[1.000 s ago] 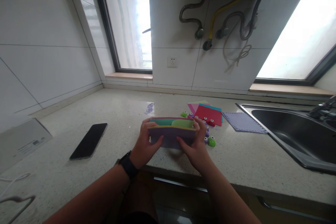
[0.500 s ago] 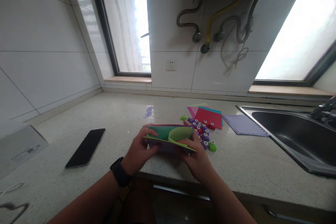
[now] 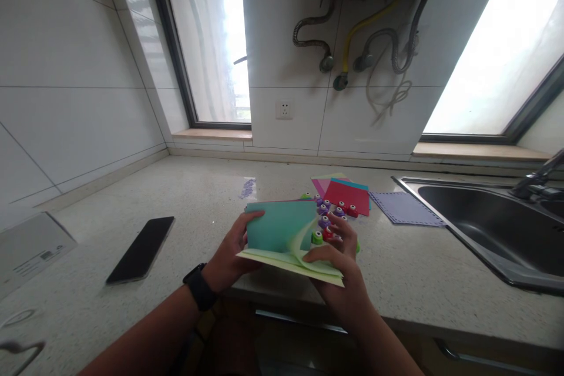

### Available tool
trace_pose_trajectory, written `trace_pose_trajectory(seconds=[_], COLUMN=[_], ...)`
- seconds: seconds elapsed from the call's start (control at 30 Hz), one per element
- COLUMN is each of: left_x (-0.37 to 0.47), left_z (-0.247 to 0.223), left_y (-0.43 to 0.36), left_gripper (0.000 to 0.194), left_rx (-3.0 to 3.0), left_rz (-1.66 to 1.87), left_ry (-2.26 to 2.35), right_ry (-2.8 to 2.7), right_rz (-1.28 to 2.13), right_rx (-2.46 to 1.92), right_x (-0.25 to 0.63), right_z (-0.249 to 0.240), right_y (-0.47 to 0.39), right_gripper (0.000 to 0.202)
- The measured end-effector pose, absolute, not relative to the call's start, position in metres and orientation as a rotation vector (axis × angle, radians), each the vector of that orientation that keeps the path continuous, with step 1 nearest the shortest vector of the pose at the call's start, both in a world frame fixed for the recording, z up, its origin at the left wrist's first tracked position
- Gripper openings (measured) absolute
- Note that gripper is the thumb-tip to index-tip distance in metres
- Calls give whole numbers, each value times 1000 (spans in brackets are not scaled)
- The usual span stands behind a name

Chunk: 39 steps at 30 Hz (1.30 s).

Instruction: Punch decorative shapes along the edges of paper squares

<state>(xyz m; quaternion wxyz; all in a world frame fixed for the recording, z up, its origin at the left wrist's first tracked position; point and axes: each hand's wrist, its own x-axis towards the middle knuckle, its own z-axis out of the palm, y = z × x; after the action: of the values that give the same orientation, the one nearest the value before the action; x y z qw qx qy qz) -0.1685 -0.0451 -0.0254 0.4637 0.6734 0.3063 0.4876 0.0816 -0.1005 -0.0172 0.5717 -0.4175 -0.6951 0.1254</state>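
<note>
Over the counter's front edge I hold a stack of coloured paper. A teal sheet point(image 3: 277, 226) faces me at the back of it, and light green sheets point(image 3: 282, 261) lean down towards me in front, one curling up at the right. My left hand point(image 3: 231, 249) is closed round the stack's left end, thumb side up over the teal sheet. My right hand point(image 3: 346, 276) pinches the right end of the light green sheets; its thumb is under them, out of sight. Just behind the paper lie several small purple, red and green figures with single eyes point(image 3: 324, 221), partly hidden by my right hand.
Behind the figures lie a red sheet point(image 3: 348, 197) over pink and blue ones, and a lilac square sheet point(image 3: 405, 208) beside the sink point(image 3: 467, 211). A black phone point(image 3: 141, 249) and a white box point(image 3: 35, 252) are at the left. Purple bits in clear film point(image 3: 248, 188) lie further back.
The stack has opened wider: my right hand has moved right and down with the light green sheets, so more of the teal sheet shows. My left hand has hardly moved.
</note>
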Motion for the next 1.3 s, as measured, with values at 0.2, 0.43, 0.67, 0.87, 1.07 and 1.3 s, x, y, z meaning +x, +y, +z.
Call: trace_pose_trajectory(seconds=[0.2, 0.43, 0.67, 0.87, 1.07, 1.3], left_x=[-168, -171, -175, -178, -181, -184], left_z=[-27, -27, -18, -14, -22, -19], left_y=[-43, -43, -47, -47, -44, -45], left_gripper=[77, 65, 90, 86, 85, 87], left_rx=[1639, 1875, 2032, 2088, 2133, 2246], left_rz=[1222, 1227, 1146, 1114, 1114, 1099], left_ry=[714, 885, 881, 840, 813, 836], right_ry=[-1894, -1906, -1626, -1615, -1576, -1618], right_rz=[516, 968, 1138, 1129, 1266, 971], right_rx=[-724, -563, -732, -707, -508, -827], right_x=[92, 101, 103, 105, 111, 111], right_z=[2, 14, 1, -2, 0, -4], right_y=[-110, -106, -94, -88, -90, -83], right_gripper=[22, 24, 6, 9, 10, 10])
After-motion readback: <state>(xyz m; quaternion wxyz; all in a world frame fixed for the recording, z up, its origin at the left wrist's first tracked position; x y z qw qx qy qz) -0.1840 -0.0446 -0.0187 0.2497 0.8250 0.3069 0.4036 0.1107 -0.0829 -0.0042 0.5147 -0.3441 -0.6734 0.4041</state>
